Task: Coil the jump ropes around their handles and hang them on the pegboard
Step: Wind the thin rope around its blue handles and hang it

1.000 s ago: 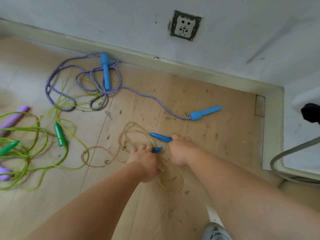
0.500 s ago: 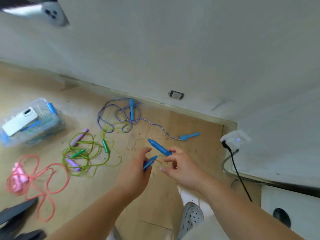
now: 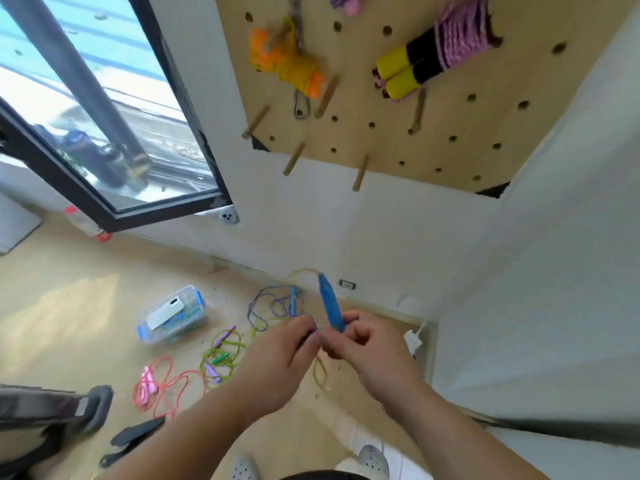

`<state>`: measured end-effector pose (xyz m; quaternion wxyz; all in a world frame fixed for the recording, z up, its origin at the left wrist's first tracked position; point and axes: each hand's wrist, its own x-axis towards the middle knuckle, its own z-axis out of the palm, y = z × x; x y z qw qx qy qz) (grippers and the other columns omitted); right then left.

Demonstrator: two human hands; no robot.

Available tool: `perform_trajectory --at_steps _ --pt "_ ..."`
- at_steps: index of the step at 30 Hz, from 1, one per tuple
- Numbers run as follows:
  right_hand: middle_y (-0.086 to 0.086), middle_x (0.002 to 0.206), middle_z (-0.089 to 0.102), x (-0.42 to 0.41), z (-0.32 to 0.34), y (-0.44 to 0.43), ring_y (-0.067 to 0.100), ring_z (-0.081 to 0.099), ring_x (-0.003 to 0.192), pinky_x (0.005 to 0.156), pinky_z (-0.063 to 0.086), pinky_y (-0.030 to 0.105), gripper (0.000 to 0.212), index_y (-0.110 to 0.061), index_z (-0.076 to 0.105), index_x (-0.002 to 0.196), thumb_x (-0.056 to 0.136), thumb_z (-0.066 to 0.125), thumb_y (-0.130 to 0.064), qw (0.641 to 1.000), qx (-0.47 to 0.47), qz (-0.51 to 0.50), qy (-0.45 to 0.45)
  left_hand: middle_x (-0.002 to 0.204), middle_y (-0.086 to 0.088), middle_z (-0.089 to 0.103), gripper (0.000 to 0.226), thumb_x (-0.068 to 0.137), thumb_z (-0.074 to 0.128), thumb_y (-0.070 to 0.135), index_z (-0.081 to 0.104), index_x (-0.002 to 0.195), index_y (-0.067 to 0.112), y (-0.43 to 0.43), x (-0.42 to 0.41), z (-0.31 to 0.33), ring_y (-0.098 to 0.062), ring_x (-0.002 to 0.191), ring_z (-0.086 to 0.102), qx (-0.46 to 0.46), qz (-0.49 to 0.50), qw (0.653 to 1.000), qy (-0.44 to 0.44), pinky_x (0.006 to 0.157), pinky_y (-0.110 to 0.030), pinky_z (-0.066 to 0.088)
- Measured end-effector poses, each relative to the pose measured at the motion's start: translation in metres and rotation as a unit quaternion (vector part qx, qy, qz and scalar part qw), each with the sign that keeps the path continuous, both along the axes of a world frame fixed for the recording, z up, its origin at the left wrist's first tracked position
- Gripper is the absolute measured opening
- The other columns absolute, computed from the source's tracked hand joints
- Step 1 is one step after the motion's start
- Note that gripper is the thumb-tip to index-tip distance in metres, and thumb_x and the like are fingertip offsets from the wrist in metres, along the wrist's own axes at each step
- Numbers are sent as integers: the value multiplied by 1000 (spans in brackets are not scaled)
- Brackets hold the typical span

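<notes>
Pinches a blue handle (image 3: 330,311) upright in the right hand (image 3: 367,344), in the air before the white wall (image 3: 346,230); left hand (image 3: 280,355) curled just beside, hold unclear. Trails a tan rope (image 3: 304,270) off its top and in a loop below the hands. Above, wooden pegboard (image 3: 450,140) with an orange-handled coiled rope (image 3: 298,71). Below, wood floor (image 3: 69,323) strewn with a green rope (image 3: 221,358), a pink rope (image 3: 156,386), a clear box (image 3: 173,317).

Field notes, head cam. I see a white wall (image 3: 346,230) ahead, meeting a 2nd white wall (image 3: 554,289) on the R at a corner. Pale baseboard (image 3: 242,269) runs along the bottom, w/ a small outlet (image 3: 347,284) just above it. Floor (image 3: 62,348) is light wood-look. Black-framed window (image 3: 104,140) upper L, w/ a thick grey post (image 3: 69,64) beyond the glass. Daylight comes thru and leaves a bright patch (image 3: 76,299) on the floor below.
</notes>
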<state>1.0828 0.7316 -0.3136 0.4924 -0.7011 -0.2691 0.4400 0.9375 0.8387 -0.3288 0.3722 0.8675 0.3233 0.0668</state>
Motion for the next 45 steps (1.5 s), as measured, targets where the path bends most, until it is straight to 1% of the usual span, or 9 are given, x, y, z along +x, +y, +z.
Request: perform_trajectory --at_steps 6,13,17,22,26,30,34,39,45 --pt "9 62 55 9 18 -28 21 63 60 66 56 39 42 -11 40 65 90 73 -13 991 36 -74 104 95 12 53 24 99 41 46 55 98 26 -30 20 27 -10 88 51 71 -84 992 54 82 -34 45" --pt "-4 99 76 2 24 -36 14 75 85 73 60 31 35 -34 60 116 94 66 -8 996 14 -48 73 126 15 52 20 95 60 48 72 110 41 -33 17 21 -12 113 51 104 -44 992 62 98 -32 43" --pt "-6 95 77 -15 30 -26 7 73 89 82 59 29 11 -28 69 104 99 62 -22 994 12 -88 65 101 17 61 19 93 64 40 75 109 42 -18 3 26 -9 98 55 94 -35 994 51 90 -31 47" --pt "-7 98 75 -30 22 -17 13 67 98 91 52 35 20 -28 70 98 103 52 -36 976 19 -217 31 93 13 66 6 89 73 32 78 88 28 15 -32 23 -1 89 58 15 46 999 -21 81 -26 47" --pt "4 82 61 -36 16 -21 17 55 77 76 47 35 23 -16 62 92 105 49 -31 936 14 -351 11 75 -6 64 20 97 61 30 63 78 28 47 -70 21 -9 57 49 -94 70 993 -26 61 -30 42" --pt "-1 66 48 -51 6 -29 14 41 59 62 37 31 22 -15 58 87 104 50 -26 915 -7 -403 24 62 -5 49 29 103 53 28 59 76 35 71 -101 18 -17 57 51 -208 151 964 -71 60 -32 43" --pt "0 62 36 -80 -5 -24 14 28 54 57 27 32 25 -8 63 95 103 51 -29 932 -38 -359 45 66 -4 44 19 101 55 24 63 102 7 96 -119 4 -20 57 38 -395 230 888 -42 56 -35 36" --pt "-3 69 39 -133 11 0 13 35 63 65 32 34 23 -25 66 96 102 49 -39 980 -88 -177 11 71 -5 48 23 97 60 33 60 104 11 82 -120 14 -20 58 46 -605 187 770 -78 59 -34 41" --pt "-19 78 59 -169 36 31 -13 53 73 64 39 8 2 -38 49 105 104 48 -37 973 -129 70 -178 84 -7 61 31 93 71 27 59 108 2 51 -106 23 -18 70 54 -506 100 856 -49 65 -32 48"
